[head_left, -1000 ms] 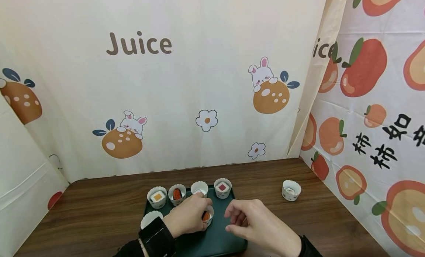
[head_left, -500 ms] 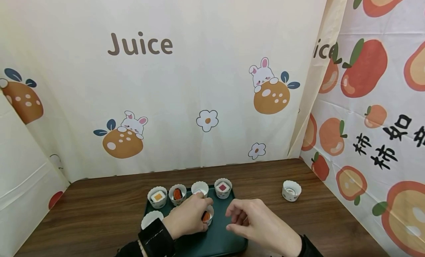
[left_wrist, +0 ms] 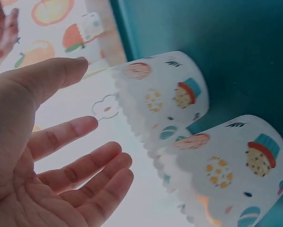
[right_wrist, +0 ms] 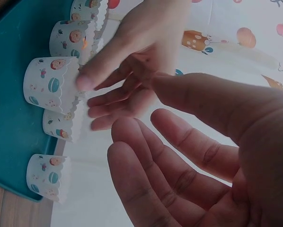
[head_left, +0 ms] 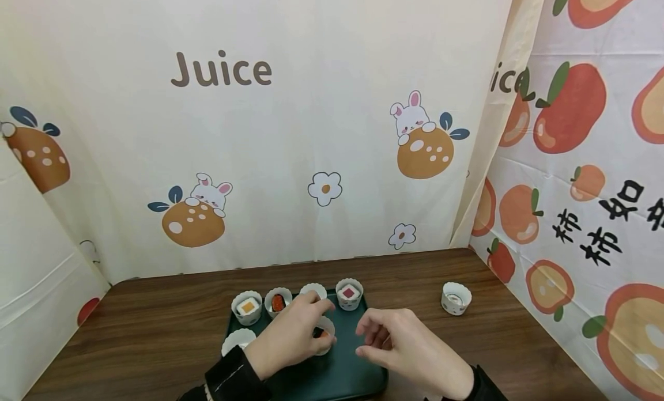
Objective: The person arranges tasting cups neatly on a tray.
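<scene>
A dark green tray (head_left: 347, 369) bears several printed white paper cups. My left hand (head_left: 287, 337) hovers over one cup (head_left: 329, 325) in the tray's middle, which holds a small black-and-orange sushi piece (head_left: 324, 334). In the left wrist view its fingers are spread and hold nothing, close by the rims of two cups. My right hand (head_left: 407, 346) hangs over the tray's right edge, fingers loosely curled with nothing in them. Along the back stand cups with a yellow-topped white piece (head_left: 248, 306), an orange-red piece (head_left: 278, 302) and a pink-centred piece (head_left: 349, 292).
Another back-row cup (head_left: 313, 289) is partly behind my left hand. One more cup (head_left: 238, 338) stands at the tray's left, partly hidden by the left hand and sleeve. Off the tray, a cup (head_left: 456, 298) stands at the right on the wooden table (head_left: 145, 337). Printed curtains (head_left: 270, 136) close off the back.
My left hand has let go of the middle cup, its fingers spreading and lifting slightly back from it. The cup stays on the tray. The right hand has hardly moved.
</scene>
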